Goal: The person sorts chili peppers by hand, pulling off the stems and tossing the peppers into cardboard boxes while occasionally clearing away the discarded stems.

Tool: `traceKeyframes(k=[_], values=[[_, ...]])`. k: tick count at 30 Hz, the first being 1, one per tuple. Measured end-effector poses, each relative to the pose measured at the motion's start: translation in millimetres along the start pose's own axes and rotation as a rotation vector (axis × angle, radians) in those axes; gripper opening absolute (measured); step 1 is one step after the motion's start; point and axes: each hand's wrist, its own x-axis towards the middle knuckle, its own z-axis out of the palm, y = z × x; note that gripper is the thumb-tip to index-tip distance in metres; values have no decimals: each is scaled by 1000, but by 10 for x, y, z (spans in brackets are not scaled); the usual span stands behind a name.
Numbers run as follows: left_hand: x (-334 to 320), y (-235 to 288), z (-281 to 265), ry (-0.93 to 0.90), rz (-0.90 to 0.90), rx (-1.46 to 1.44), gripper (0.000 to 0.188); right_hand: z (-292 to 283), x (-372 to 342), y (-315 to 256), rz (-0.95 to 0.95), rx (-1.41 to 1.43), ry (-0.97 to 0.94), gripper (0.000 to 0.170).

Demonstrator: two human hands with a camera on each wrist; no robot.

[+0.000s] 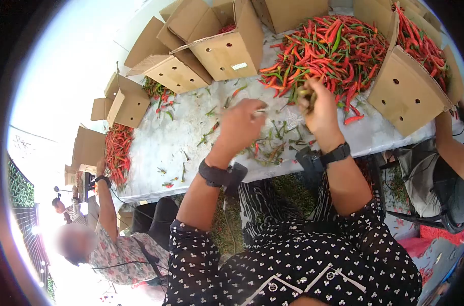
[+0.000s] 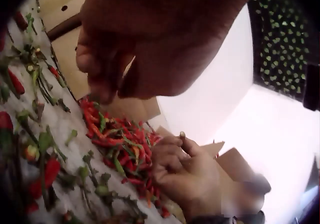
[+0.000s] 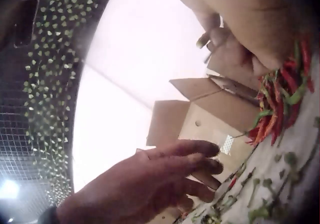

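Note:
My left hand is held over the white-covered table, slightly blurred in the head view. Its fingers spread loosely with nothing between them in the right wrist view. To its right, my right hand is raised at the near edge of a heap of red and green chilies. The fingers of that hand curl round a small olive-green piece, stem-like at the thumb tip in the right wrist view; cannot tell exactly what it is. Loose green chili stems lie scattered below both hands.
Cardboard boxes line the far side, and another box filled with chilies stands at the right. A second chili heap lies at the left, where a seated person works. Another person's arm shows at the right edge.

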Motion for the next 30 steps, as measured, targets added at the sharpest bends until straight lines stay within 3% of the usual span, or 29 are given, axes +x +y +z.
traceKeyframes(k=[2,3,5,6,8,10,12,13,15,16,18,20,22,23,24,26,28,30], values=[[-33,67,220,-4,516,-9,23,-109,39,-89,51,32,-25,17],[-65,109,291,-4,520,-15,23,-140,42,-133,101,65,-58,19],[-191,190,407,-287,558,23,18,-205,26,-211,102,36,-47,18],[-261,216,365,-285,558,24,18,-223,16,-233,114,18,-39,18],[-397,250,168,-514,479,47,13,-249,-19,-317,113,17,-23,17],[-425,177,-18,-574,453,47,9,-288,-22,-380,108,21,-6,17],[-347,77,-200,-459,273,-14,14,-333,-8,-419,78,-5,3,16],[-246,-35,-236,-458,278,-13,14,-364,13,-431,73,-5,2,16],[-36,-370,-193,91,315,183,22,-406,66,-437,92,56,34,15],[-25,-510,-154,96,325,184,22,-405,68,-441,82,57,29,15],[47,-683,-77,-245,88,494,31,-408,72,-471,32,30,142,17],[-8,-361,-94,-280,196,477,36,-442,86,-501,-3,22,186,17],[20,101,-188,-694,107,177,41,-468,85,-524,-24,6,227,18],[98,145,-152,-717,156,63,47,-473,84,-545,-55,0,237,17],[195,181,-82,-711,157,60,47,-478,89,-565,-84,-9,245,16],[445,256,102,-280,527,189,53,-545,132,-564,-152,-72,274,15],[825,382,275,-255,513,105,68,-567,192,-586,-231,-134,308,14],[1068,505,476,-203,496,141,75,-603,249,-650,-360,-280,496,17]])
